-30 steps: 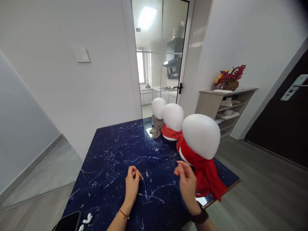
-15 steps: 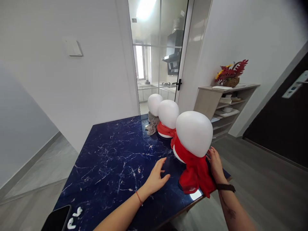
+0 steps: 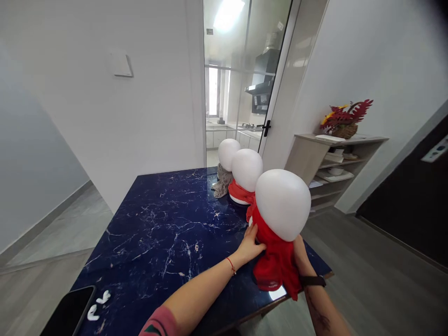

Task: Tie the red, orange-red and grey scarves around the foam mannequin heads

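The nearest white egg-shaped head form (image 3: pixel 283 203) stands at the table's right edge, a red scarf (image 3: pixel 275 259) wrapped round its neck with the ends hanging in front. My left hand (image 3: pixel 249 246) rests against the left side of the scarf, thumb and fingers apart. On the right side my right hand (image 3: pixel 300 252) reaches behind the scarf and head form, so its fingers are hidden. Behind stand two more white forms: a middle head form (image 3: pixel 247 169) with a red cloth (image 3: pixel 241 192), and a far head form (image 3: pixel 228 153) with a grey cloth (image 3: pixel 222 182).
A dark blue marbled table (image 3: pixel 157 219) bears everything. A phone (image 3: pixel 68 310) and white earbuds (image 3: pixel 98 305) lie at its near left corner. Beyond are a glass door (image 3: pixel 227 102) and a shelf unit (image 3: pixel 308 156) with a flower basket (image 3: pixel 345 128).
My left hand has moved forward and right onto the scarf. My right hand has gone in behind the nearest head form. The view has shifted slightly.
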Motion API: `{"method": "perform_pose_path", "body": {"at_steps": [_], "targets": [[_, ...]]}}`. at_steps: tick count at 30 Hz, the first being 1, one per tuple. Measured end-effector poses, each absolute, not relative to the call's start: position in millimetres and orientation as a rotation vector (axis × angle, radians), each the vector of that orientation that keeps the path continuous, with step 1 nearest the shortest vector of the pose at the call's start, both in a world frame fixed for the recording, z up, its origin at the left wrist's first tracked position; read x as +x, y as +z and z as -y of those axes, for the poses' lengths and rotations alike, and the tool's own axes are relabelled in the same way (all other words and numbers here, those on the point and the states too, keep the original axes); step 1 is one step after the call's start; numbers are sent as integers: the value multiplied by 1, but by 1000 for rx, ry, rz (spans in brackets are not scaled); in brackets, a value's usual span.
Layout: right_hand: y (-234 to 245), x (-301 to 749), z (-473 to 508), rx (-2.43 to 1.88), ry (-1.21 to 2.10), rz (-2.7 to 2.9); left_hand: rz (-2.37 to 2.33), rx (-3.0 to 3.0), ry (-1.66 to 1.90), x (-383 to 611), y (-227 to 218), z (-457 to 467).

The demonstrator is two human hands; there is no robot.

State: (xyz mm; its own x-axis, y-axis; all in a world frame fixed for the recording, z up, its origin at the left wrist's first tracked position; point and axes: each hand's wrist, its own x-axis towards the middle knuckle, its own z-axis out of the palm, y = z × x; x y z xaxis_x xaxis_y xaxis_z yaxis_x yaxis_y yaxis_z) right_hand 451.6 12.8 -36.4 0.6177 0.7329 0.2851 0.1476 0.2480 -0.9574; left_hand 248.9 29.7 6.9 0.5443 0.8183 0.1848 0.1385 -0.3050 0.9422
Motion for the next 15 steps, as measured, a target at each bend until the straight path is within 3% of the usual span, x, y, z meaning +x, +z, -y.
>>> {"method": "perform_pose_path", "body": {"at_steps": [8,15], "targets": [[-36,375,21,-1318,538,823,-934,1949,935,171,14,10],[-5,241,-40,-1121,805,1056,-1268,1786,1264,67,11,-28]]}}
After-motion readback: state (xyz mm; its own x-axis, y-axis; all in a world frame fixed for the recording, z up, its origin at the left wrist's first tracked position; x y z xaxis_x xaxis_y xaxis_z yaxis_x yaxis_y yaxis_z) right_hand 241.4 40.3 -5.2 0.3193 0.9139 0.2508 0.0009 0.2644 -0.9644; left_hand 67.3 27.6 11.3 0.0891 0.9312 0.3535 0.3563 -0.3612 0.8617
